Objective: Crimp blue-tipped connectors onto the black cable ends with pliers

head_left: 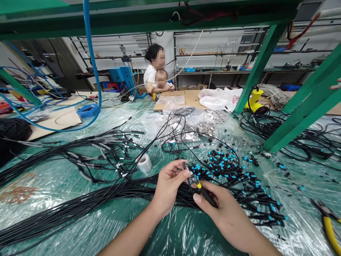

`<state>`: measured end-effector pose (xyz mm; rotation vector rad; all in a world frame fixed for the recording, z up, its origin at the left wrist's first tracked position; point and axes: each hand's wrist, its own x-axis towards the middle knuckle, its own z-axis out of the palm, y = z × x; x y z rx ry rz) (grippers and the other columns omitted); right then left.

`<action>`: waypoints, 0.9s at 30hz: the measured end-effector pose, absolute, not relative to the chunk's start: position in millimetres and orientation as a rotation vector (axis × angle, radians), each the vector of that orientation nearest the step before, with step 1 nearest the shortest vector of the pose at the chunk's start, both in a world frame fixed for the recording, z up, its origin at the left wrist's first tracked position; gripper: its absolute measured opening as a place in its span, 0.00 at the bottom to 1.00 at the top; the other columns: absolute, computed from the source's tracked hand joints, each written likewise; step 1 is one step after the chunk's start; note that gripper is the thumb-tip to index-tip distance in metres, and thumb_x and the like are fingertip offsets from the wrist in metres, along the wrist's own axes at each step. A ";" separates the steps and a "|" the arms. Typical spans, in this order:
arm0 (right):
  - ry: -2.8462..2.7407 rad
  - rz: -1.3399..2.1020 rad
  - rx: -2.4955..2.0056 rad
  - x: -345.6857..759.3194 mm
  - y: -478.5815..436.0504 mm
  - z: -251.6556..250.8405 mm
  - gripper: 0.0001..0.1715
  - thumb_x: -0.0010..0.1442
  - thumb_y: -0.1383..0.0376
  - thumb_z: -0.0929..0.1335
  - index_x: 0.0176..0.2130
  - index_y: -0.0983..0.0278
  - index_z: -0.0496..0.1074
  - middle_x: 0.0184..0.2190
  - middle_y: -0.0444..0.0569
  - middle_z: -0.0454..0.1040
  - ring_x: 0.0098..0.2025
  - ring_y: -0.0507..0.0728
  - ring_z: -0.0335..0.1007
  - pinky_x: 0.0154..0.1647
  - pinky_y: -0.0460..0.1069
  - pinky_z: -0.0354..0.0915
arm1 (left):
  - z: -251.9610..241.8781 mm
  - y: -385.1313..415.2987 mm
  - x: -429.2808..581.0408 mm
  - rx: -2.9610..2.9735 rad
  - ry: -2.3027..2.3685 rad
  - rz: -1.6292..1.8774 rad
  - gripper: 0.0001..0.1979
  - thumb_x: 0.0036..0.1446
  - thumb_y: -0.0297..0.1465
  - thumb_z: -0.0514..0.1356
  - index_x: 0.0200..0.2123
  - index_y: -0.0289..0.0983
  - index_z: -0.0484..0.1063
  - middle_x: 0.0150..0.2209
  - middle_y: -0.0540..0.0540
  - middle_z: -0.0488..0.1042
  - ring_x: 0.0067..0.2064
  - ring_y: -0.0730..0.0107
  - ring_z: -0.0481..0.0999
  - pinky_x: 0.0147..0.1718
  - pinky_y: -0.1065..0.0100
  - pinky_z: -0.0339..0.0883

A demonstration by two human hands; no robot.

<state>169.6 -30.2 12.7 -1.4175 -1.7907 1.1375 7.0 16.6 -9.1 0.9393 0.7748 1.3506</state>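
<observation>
My left hand [167, 186] and my right hand [223, 209] meet over the cables, pinching a black cable connector with a yellow band [198, 185] between them. The connector's tip points away from me. Under and around my hands runs a thick bundle of black cables [106, 199]. Just ahead and to the right lies a heap of connectors with blue collars [221, 167]. A roll of white tape [144, 163] stands left of my left hand. Yellow-handled pliers [329, 227] lie at the lower right.
Clear plastic sheeting [170, 234] covers the green table. Green steel beams [306, 106] cross the right side and top of the view. Farther back are foil bags, a white plastic bag, a blue bin, coiled cables, and two seated people.
</observation>
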 end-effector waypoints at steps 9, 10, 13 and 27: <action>-2.037 0.631 -1.618 186.7 -24.5 20.8 0.19 0.63 0.51 0.64 0.50 0.54 0.72 0.34 0.44 0.76 0.31 0.55 0.70 0.31 0.49 0.65 | -2.9 19.8 1.9 1.059 0.830 1.294 0.08 0.53 0.30 0.68 0.29 0.35 0.70 0.22 0.54 0.71 0.24 0.78 0.68 0.27 0.75 0.62; -2.046 0.542 -1.653 189.9 -23.2 20.0 0.20 0.62 0.51 0.65 0.51 0.52 0.71 0.37 0.44 0.76 0.32 0.56 0.72 0.32 0.50 0.66 | -3.1 20.1 1.2 1.071 0.844 1.285 0.08 0.52 0.30 0.68 0.29 0.35 0.71 0.22 0.54 0.71 0.24 0.78 0.68 0.27 0.75 0.62; -2.066 0.302 -1.735 199.3 -18.9 16.8 0.20 0.61 0.49 0.65 0.52 0.47 0.71 0.44 0.43 0.75 0.36 0.59 0.75 0.35 0.54 0.69 | -4.2 19.8 -0.4 1.101 0.878 1.259 0.07 0.51 0.30 0.68 0.29 0.35 0.73 0.22 0.53 0.72 0.24 0.77 0.69 0.27 0.74 0.62; -2.083 0.082 -1.648 182.0 -15.3 -12.9 0.35 0.64 0.50 0.62 0.66 0.57 0.53 0.48 0.56 0.65 0.50 0.64 0.64 0.51 0.61 0.65 | -4.2 9.1 15.7 0.907 0.808 1.301 0.11 0.59 0.34 0.62 0.27 0.35 0.73 0.22 0.52 0.68 0.27 0.75 0.63 0.32 0.72 0.57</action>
